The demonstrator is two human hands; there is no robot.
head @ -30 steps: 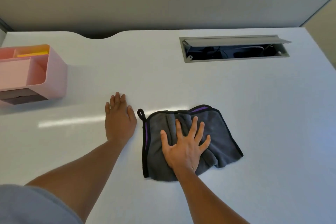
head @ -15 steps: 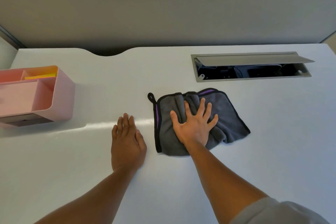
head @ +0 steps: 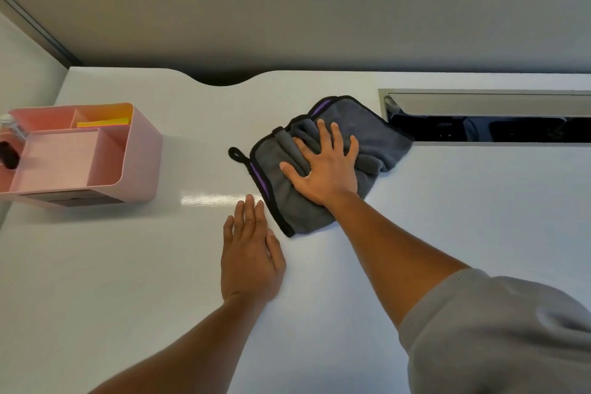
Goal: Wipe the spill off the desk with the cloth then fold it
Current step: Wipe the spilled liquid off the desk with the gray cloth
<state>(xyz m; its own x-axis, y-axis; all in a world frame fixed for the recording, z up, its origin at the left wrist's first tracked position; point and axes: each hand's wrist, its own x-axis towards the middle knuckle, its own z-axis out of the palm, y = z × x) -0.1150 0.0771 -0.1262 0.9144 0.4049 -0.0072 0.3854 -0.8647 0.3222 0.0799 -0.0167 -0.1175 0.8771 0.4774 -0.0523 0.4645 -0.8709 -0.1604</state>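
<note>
The cloth (head: 332,163), grey microfibre with black binding and purple stitching along the edge, lies bunched on the white counter (head: 479,217), toward 1 o'clock from the frame centre, its far right corner touching or just overlapping the near rim of the open cable tray (head: 486,125). The right hand (head: 326,169) presses flat on top of it, palm down and fingers spread, nothing pinched between them; ridges of fabric gather ahead of the fingertips. The left hand (head: 251,253) rests palm down on the bare counter at 7 o'clock of the cloth, fingers extended and together, holding nothing, its fingertips just beside the cloth's near-left binding. A hanging loop (head: 236,153) sticks out at the cloth's 9 o'clock corner. A pink organiser (head: 96,153) sits well apart at 9 o'clock. No liquid can be made out on the surface; only a bright glare streak shows. Judgement: the cloth looks light, soft and limp, rucking under pressure instead of sliding as a sheet, so a flat palm with even downward load suits wiping. For the fold, the bound corners should give the firmest purchase; pinching two adjacent corners and shaking out the wrinkles first seems advisable. If damp, it will likely cling and drag.
</note>
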